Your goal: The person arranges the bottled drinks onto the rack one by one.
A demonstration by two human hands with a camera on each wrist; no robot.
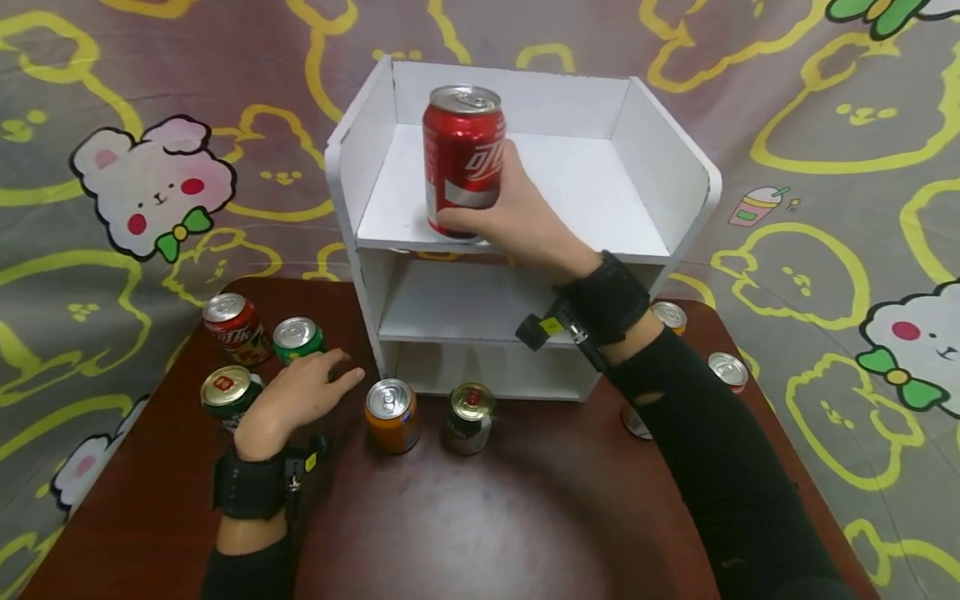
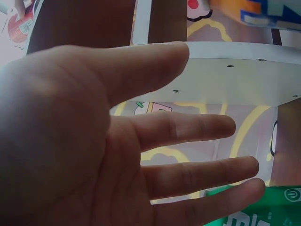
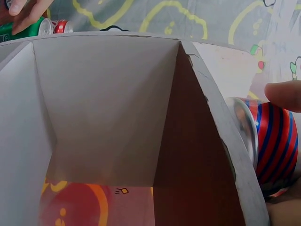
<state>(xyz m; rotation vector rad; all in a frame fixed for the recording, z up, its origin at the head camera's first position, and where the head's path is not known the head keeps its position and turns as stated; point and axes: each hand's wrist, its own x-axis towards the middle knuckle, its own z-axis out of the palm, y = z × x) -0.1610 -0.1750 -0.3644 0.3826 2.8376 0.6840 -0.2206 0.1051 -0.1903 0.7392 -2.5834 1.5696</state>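
My right hand (image 1: 532, 217) grips a red soda can (image 1: 453, 146) upright at the front left of the white shelf unit's top board (image 1: 570, 200). In the right wrist view the can's blue-striped side (image 3: 275, 141) and metal base show beside the board's edge, with the thumb over it. My left hand (image 1: 296, 396) holds nothing, its fingers spread in the left wrist view. It hovers close by a green can (image 1: 297, 335) and a dark green can with a gold top (image 1: 225, 392), partly covering both in the head view.
A red can (image 1: 236, 333) stands at the back left. An orange can (image 1: 392, 421) and a black can with a gold top (image 1: 470, 421) stand before the shelf unit. More cans, one silver-topped (image 1: 727, 371), stand at right, partly behind the right arm. Patterned cloth (image 1: 277, 167) hangs behind.
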